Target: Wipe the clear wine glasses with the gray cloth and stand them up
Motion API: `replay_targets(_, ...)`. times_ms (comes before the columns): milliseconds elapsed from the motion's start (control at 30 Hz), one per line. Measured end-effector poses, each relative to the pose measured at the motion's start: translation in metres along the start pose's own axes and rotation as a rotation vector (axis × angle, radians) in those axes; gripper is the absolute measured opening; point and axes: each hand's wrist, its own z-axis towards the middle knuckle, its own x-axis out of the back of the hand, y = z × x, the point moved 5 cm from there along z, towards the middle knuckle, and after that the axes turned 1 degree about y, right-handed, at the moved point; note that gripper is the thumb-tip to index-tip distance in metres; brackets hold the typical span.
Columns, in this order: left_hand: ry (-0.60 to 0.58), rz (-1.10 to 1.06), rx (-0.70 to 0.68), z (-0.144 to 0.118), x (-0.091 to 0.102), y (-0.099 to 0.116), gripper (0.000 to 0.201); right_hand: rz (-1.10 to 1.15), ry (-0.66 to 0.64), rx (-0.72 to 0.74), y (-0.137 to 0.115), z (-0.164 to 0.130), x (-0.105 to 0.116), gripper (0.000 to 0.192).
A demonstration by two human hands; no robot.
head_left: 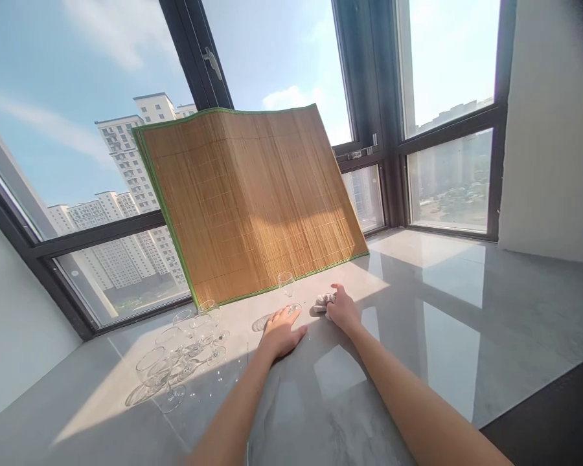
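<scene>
My left hand [280, 333] lies low over the surface with its fingers stretched out, at the foot of a small clear stemmed glass [286, 283]. That glass stands upright just beyond the fingertips, and whether they press on its foot is hard to make out. Closed on a crumpled white cloth [324, 301], my right hand [342, 310] rests on the surface to the right of the glass, its index finger pointing out. Several clear stemmed glasses [151, 367] stand upright in a group to the left of my left hand.
A bamboo mat [257, 200] with green edging leans against the dark-framed windows behind the glass. The glossy grey marble-look surface [320, 414] carries sunlight and reflections. A white wall [554, 142] stands at the right. A dark edge lies at the lower right.
</scene>
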Motion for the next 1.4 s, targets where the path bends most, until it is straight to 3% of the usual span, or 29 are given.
replay_targets(167,0.033,0.010,0.008,-0.024,0.007,0.007,0.061,0.023,-0.007,0.011,0.000,0.000,-0.001,0.056)
replay_targets(367,0.050,-0.024,-0.130,-0.124,0.017,0.020,0.067,-0.014,-0.007,0.009,0.003,0.002,-0.002,0.059)
replay_targets(533,-0.043,-0.049,-0.106,-0.198,0.014,-0.006,0.072,-0.019,-0.011,0.026,0.007,0.005,-0.005,0.056)
replay_targets(667,-0.009,-0.069,0.074,-0.227,0.024,-0.047,0.067,-0.015,0.006,0.045,0.013,0.010,-0.008,0.056)
replay_targets(833,0.066,-0.028,0.310,-0.239,0.036,-0.095,0.064,-0.014,0.000,0.033,0.020,0.016,-0.012,0.055)
replay_targets(967,0.082,-0.027,0.418,-0.233,0.035,-0.119,0.066,0.007,0.008,0.040,0.020,0.017,-0.012,0.054)
replay_targets(1067,0.176,-0.017,0.423,-0.232,0.038,-0.120,0.062,0.026,0.017,0.043,0.019,0.016,-0.011,0.054)
replay_targets(1200,0.403,-0.020,0.354,-0.237,0.049,-0.111,0.031,0.014,0.025,0.048,0.017,0.014,-0.011,0.055)
replay_targets(1400,0.366,-0.018,0.363,-0.232,0.040,-0.119,0.030,0.065,0.055,0.144,-0.019,-0.009,-0.010,0.058)
